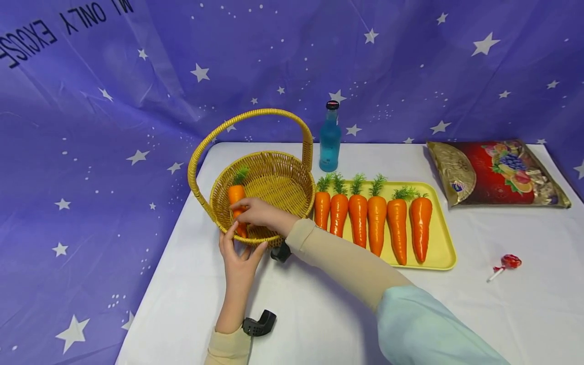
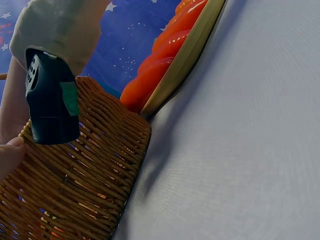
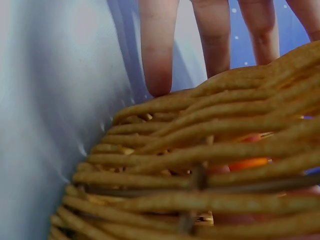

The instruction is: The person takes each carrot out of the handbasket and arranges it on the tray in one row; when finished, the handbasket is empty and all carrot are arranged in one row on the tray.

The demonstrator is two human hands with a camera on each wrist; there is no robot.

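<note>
In the head view a yellow wicker basket (image 1: 292,167) with a tall arched handle stands at the left of the table. Inside it, an orange toy carrot (image 1: 236,193) with a green top leans along the left wall. My right hand (image 1: 262,212) reaches in over the rim and grips this carrot around its middle. My left hand (image 1: 239,263) holds the basket's near rim, its thumb (image 2: 12,152) at the edge in the left wrist view. Close up in the right wrist view, fingers (image 3: 212,37) show beyond the basket's woven wall (image 3: 200,150).
A yellow tray (image 1: 438,253) holding several carrots (image 1: 376,223) sits right of the basket, beneath my right forearm. Behind stands a blue bottle (image 1: 330,142). To the right lie a red and gold bag (image 1: 493,172) and a red lollipop (image 1: 510,261).
</note>
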